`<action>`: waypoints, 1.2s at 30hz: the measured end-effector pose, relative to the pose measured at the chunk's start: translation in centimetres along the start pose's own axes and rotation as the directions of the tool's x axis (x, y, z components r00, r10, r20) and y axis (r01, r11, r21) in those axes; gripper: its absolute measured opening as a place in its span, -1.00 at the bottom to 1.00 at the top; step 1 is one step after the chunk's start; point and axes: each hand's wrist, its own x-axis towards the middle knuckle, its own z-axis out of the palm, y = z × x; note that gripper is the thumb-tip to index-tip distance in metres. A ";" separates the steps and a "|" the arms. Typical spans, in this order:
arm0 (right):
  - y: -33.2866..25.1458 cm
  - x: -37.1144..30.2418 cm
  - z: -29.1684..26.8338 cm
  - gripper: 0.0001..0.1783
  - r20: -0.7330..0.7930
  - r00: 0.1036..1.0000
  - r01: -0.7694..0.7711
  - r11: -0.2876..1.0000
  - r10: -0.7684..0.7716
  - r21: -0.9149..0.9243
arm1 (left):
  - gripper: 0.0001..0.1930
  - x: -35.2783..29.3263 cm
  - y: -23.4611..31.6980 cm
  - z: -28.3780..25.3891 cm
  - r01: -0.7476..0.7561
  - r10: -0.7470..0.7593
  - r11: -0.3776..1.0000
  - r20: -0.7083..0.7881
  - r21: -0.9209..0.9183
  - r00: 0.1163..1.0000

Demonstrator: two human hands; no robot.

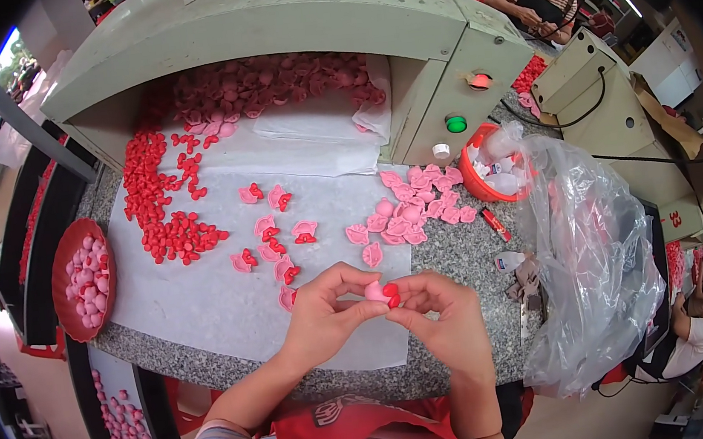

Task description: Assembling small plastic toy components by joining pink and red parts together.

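Both hands meet over the near edge of the white paper [198, 313]. Between the fingertips of my left hand [327, 315] is a small rounded pink plastic piece [374, 291]. My right hand [440, 313] pinches a small red bow-shaped piece [392, 294] against its right side. Just beyond my hands lie several pink pieces paired with red bows [269, 252]. A heap of loose pink shell-like pieces [409, 215] spreads to the right of these. Many red bows [164, 213] are piled at the left of the paper.
A grey-green metal box [262, 23] with a green button [455, 124] stands behind, more pink pieces inside it. An orange-red basket [89, 328] of pink pieces is at left. At right are a red bucket [486, 192], a glue bottle [508, 261] and a clear plastic bag [593, 271]. Other people sit farther off.
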 end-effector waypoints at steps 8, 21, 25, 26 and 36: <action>0.3 -0.4 -0.9 -0.69 0.091 0.996 -0.020 0.999 0.024 -0.043 | -0.74 0.5 0.5 -0.8 0.108 -0.097 0.993 0.217 -0.039 0.971; 0.7 -0.1 -0.3 -0.70 -0.007 0.993 0.111 0.965 -0.116 -0.237 | -0.74 0.1 0.4 0.3 0.062 -0.048 0.995 0.175 -0.076 0.983; 0.9 0.0 0.9 -0.69 -0.059 0.967 0.213 0.911 -0.249 -0.353 | -0.71 -0.6 0.6 0.7 -0.041 0.043 0.999 0.079 -0.033 0.996; 0.7 0.0 1.0 -0.70 -0.041 0.964 0.231 0.904 -0.263 -0.360 | -0.71 -1.0 0.6 0.3 -0.064 0.068 0.997 0.095 -0.039 0.993; 2.3 0.6 1.7 -0.75 -0.127 0.829 0.454 0.788 -0.545 -0.417 | -0.71 -1.0 -1.2 0.5 -0.243 0.243 0.970 -0.004 0.009 0.970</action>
